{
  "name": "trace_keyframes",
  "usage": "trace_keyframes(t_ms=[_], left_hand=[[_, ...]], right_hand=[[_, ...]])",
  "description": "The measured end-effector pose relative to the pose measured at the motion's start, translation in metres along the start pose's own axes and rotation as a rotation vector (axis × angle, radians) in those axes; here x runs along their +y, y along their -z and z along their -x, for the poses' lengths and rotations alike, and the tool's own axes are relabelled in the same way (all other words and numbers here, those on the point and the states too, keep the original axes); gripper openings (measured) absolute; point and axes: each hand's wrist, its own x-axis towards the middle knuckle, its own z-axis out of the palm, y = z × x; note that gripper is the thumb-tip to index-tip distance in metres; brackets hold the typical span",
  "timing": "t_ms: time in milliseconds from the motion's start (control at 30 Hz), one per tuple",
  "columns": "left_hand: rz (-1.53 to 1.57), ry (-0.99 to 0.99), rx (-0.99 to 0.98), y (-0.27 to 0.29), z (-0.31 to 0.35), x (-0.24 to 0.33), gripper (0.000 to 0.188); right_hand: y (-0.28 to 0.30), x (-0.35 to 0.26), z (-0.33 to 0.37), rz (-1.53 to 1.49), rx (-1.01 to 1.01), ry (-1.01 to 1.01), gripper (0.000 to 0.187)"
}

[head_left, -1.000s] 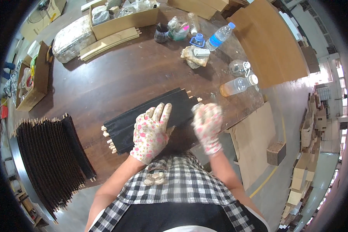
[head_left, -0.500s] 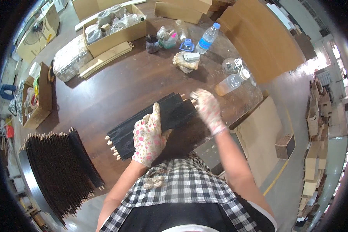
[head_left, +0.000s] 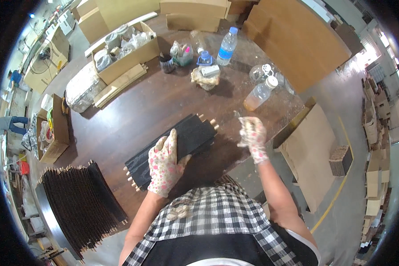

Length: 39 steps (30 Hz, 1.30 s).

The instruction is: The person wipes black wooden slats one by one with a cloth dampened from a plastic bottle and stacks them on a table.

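Note:
A small stack of black boards (head_left: 193,133) with pale wooden dowels poking from both ends lies slantwise on the brown table. My left hand (head_left: 164,164), in a white glove with pink flowers, is laid across it and grips it, fingers over the top and thumb toward the near edge. Off the boards' right end, above the table edge, is my right hand (head_left: 253,135) in a similar glove. Its fingers are curled round a whitish bit that I cannot make out. At left stands a large row of similar black boards (head_left: 80,204) with dowel ends showing.
Toward the back are a carton of bagged items (head_left: 133,53), wooden strips (head_left: 119,86), a water bottle (head_left: 227,46) and a grey block on a crumpled cloth (head_left: 205,80). A bottle of amber liquid (head_left: 259,95) stands at right. Another carton (head_left: 55,133) sits at left.
My right hand has drawn back from the boards' right end, toward me and to the right. My left hand stays on the boards. The whole view has shifted a little.

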Motion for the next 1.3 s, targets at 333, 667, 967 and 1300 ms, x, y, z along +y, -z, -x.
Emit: trace_keyframes(t_ms=[333, 667, 967, 1300], left_hand=[[0.499, -0.405, -0.113, 0.028, -0.093, 0.08, 0.035], [0.805, -0.32, -0.325, -0.045, -0.194, 0.105, 0.046], [0.897, -0.193, -0.15, -0.185, -0.242, 0.147, 0.105], [0.058, -0.5, -0.129, -0.141, -0.26, 0.177, 0.047]], right_hand=[[-0.006, -0.026, 0.014, -0.333, -0.198, -0.031, 0.011], [0.058, -0.047, -0.021, -0.234, -0.036, 0.174, 0.017], [0.097, -0.07, -0.063, -0.27, 0.051, 0.329, 0.017], [0.087, -0.078, -0.094, 0.11, 0.105, 0.59, 0.007]])
